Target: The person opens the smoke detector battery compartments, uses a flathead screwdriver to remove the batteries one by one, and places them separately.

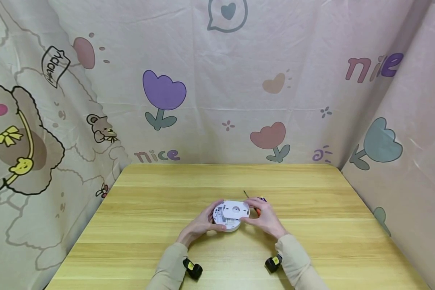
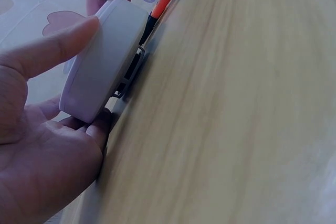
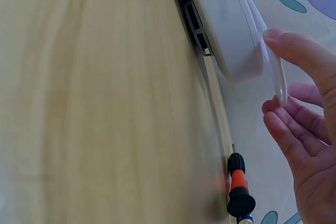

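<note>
A round white smoke detector (image 1: pixel 233 228) is held over the middle of the table, its labelled back turned up in the head view. My left hand (image 1: pixel 201 224) grips its left rim, thumb on the near side and fingers round the far side. Against that back lies a white mounting plate (image 1: pixel 235 210). My right hand (image 1: pixel 265 219) pinches the plate's right edge; in the right wrist view the plate (image 3: pixel 278 74) stands tilted away from the detector at that end. Dark slotted vents (image 3: pixel 198 29) show on the detector's lower face, close above the tabletop.
A screwdriver (image 3: pixel 239 179) with an orange and black handle lies beyond my right hand, partly hidden in the head view. Beside it is a small dark blue thing (image 1: pixel 262 199), too small to make out. Printed curtains (image 1: pixel 217 137) enclose the wooden table (image 1: pixel 148 201).
</note>
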Demonstrator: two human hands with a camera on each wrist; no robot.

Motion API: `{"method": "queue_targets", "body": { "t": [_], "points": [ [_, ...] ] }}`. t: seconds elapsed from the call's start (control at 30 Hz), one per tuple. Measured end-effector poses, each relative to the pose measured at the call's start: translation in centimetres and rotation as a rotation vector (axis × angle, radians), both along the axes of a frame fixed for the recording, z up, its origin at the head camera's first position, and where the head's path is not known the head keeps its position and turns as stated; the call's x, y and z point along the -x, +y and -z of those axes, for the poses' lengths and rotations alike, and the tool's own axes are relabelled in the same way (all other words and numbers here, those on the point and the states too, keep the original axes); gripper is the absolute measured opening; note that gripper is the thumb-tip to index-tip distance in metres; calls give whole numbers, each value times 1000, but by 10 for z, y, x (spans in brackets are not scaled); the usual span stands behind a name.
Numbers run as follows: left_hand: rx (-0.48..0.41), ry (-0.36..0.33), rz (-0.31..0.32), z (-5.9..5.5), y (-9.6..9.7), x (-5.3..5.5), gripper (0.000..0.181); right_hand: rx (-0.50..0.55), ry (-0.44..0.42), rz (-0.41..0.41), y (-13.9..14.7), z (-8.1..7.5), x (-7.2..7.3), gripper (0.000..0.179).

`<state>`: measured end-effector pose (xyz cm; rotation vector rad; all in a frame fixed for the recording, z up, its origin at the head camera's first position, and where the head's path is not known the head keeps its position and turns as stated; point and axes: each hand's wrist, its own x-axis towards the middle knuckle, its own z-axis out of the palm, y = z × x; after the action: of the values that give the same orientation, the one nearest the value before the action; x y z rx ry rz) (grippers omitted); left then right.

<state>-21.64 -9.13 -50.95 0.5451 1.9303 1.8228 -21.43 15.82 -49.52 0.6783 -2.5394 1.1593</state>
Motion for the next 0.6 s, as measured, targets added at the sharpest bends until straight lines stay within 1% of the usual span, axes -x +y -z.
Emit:
{"method": "queue_targets", "body": {
  "t": [0.13,0.23,0.37,0.6],
  "points": [
    [-6,0,2,0,0,0,94,-4,14,-27,-3,1,1,59],
    [-5,-1,2,0,0,0,94,-20,-5,-34,-5,2,1,59],
    [2,2,2,1,0,1,93,-14,-42,-45,-8,1,0,60],
    [2,-4,3,1,0,1,92,-21,-50,-68,-12,0,0,61]
  ]
}}
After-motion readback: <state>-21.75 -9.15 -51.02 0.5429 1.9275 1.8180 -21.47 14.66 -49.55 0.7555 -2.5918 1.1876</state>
